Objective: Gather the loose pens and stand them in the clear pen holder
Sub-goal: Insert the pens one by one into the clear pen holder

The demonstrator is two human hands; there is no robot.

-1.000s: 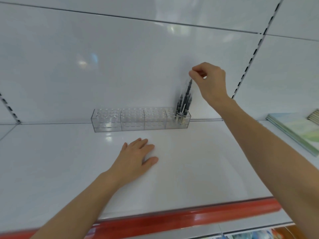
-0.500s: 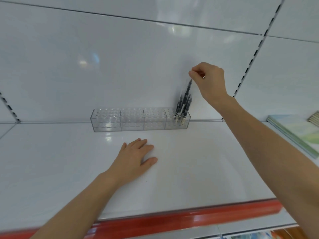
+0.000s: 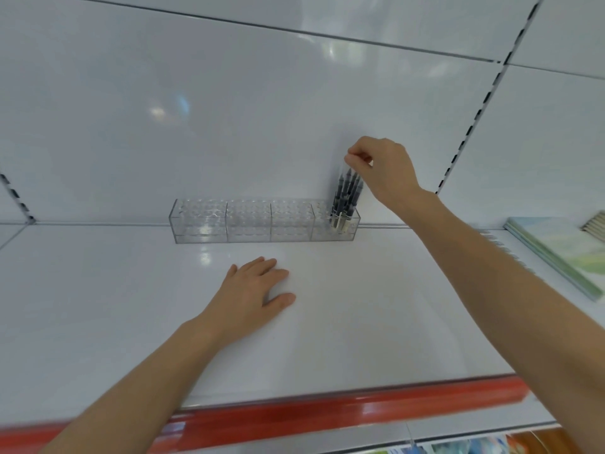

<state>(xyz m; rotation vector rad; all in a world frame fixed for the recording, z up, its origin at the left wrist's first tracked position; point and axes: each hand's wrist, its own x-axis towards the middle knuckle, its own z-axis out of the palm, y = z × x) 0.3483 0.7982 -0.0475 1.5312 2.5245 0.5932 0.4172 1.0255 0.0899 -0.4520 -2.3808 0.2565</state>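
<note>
Shelf (image 3: 360,322): white, carries the holder at its back wall.
Pen holder (image 3: 248,221): clear; only the rightmost section is filled.
Left hand (image 3: 252,296): flat on the shelf, fingers relaxed (probably bracing).
Right hand (image 3: 383,172): fingertips pinch one pen's top — likely seating it.
Pens (image 3: 347,198): dark cluster, upright in the holder.

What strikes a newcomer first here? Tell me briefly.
The right hand pinches the top of one of the dark pens standing in the right end compartment of the long clear plastic pen holder at the back of the white shelf. The left hand lies flat on it in front.
</note>
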